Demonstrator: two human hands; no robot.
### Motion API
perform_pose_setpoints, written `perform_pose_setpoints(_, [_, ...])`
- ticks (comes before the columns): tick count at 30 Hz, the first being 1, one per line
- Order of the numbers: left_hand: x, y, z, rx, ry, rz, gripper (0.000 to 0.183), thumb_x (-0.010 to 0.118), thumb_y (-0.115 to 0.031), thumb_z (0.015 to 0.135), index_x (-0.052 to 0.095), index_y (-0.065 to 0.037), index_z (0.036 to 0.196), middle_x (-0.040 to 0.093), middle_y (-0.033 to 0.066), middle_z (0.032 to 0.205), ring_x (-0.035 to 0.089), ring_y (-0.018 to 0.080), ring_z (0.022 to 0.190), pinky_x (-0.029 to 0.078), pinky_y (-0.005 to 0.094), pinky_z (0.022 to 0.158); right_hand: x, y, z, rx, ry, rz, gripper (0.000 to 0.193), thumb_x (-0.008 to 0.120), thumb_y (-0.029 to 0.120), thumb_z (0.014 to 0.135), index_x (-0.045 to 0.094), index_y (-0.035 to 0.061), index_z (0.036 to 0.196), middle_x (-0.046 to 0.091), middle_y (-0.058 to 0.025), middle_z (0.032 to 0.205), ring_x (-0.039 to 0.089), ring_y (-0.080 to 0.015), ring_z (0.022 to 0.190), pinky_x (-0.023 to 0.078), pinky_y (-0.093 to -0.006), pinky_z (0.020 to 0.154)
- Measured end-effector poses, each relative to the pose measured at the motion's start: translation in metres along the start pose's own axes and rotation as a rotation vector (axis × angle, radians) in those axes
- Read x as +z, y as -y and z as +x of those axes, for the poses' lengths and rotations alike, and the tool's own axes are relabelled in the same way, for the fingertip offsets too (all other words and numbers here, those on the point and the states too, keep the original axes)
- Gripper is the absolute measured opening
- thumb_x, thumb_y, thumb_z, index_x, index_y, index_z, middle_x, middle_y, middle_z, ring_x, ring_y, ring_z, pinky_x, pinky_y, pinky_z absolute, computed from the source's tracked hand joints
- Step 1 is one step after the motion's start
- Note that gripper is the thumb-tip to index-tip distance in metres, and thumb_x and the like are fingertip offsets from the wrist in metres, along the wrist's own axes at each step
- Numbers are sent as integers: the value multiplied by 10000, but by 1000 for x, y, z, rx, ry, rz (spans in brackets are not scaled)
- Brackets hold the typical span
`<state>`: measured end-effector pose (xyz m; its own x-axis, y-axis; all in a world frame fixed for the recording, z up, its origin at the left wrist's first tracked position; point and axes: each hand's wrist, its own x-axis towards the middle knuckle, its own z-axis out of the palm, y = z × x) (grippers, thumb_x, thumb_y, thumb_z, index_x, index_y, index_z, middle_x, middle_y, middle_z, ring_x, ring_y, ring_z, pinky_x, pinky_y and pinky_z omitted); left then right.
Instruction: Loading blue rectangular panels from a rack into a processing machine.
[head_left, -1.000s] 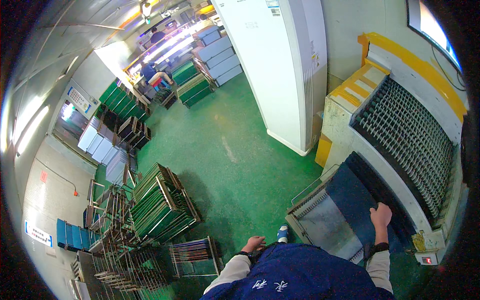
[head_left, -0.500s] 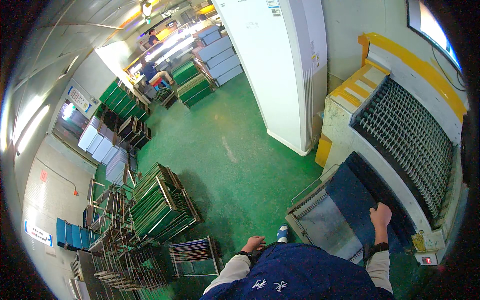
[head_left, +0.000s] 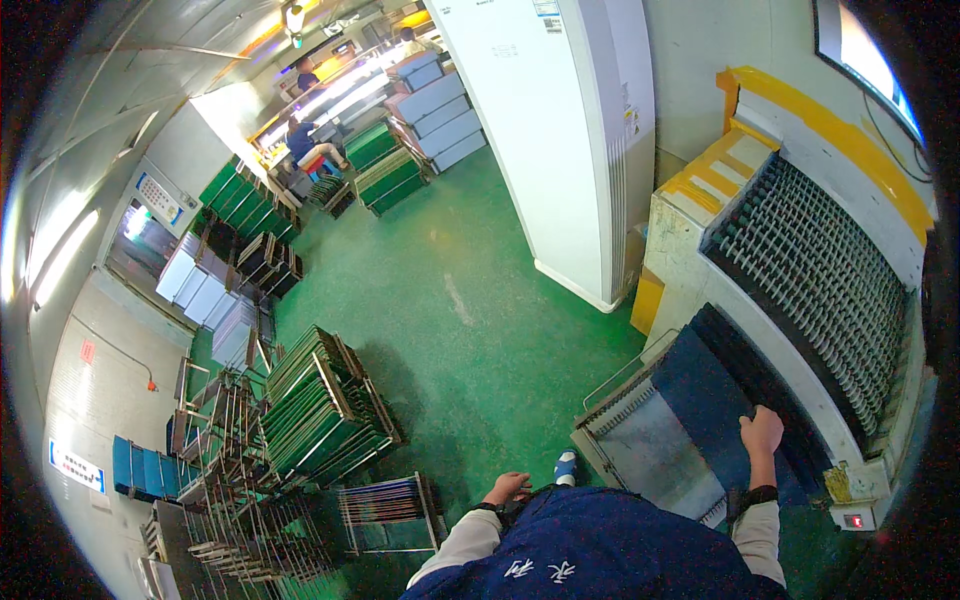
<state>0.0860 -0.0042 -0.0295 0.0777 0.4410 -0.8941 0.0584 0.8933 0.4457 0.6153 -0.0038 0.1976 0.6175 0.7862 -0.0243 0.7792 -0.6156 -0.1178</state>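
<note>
My right hand (head_left: 762, 430) is closed on the edge of a dark blue panel (head_left: 690, 390) that stands in a metal rack (head_left: 608, 440) at the right. More dark panels (head_left: 740, 350) stand close together behind it, beside the machine. A pale grey sheet-like surface (head_left: 655, 450) shows at the rack's near side, next to a row of wire coils. By my waist, my left hand (head_left: 508, 488) hangs with its fingers curled in, and I see nothing in them.
To the right is a white machine with a conveyor of rollers (head_left: 815, 290). A tall white cabinet (head_left: 560, 130) stands ahead. At left are a rack of green panels (head_left: 325, 405), bare metal racks (head_left: 240, 530) and a low rack (head_left: 385, 510). People sit at a lit bench far off.
My hands and the blue panel look the same. Far off, the people at the bench have shifted slightly.
</note>
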Motion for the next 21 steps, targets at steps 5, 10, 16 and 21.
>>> perform_pose_setpoints(5, [6, -6, -8, -7, -12, 14, 353, 576, -277, 797, 497, -62, 1065, 587, 62, 871, 523, 126, 583, 432, 266, 499, -1, 0, -1, 12, 7, 0, 372, 687, 246, 629, 605, 33, 923, 609, -156, 874, 577, -303, 840, 453, -395, 733])
perform_pose_setpoints(10, [4, -6, -7, -1, -1, 19, 357, 578, -279, 797, 495, -57, 1064, 587, 67, 876, 516, 121, 575, 429, 263, 491, -1, 0, -1, 8, 5, 3, 374, 683, 252, 631, 605, 36, 926, 608, -159, 876, 575, -305, 843, 451, -401, 737])
perform_pose_setpoints(16, [3, -3, -3, -2, -6, 4, 375, 587, -285, 789, 492, -58, 1072, 592, 71, 884, 525, 137, 589, 441, 272, 509, 2, -2, 1, 11, 20, 8, 376, 683, 256, 630, 607, 40, 928, 609, -158, 872, 575, -307, 836, 450, -403, 741])
perform_pose_setpoints(21, [2, -3, -2, 3, 6, 12, 395, 596, -292, 782, 489, -60, 1083, 597, 70, 887, 542, 155, 616, 456, 290, 526, 0, -1, 1, 20, 17, 11, 377, 689, 255, 624, 608, 41, 924, 609, -158, 876, 576, -308, 835, 450, -402, 743])
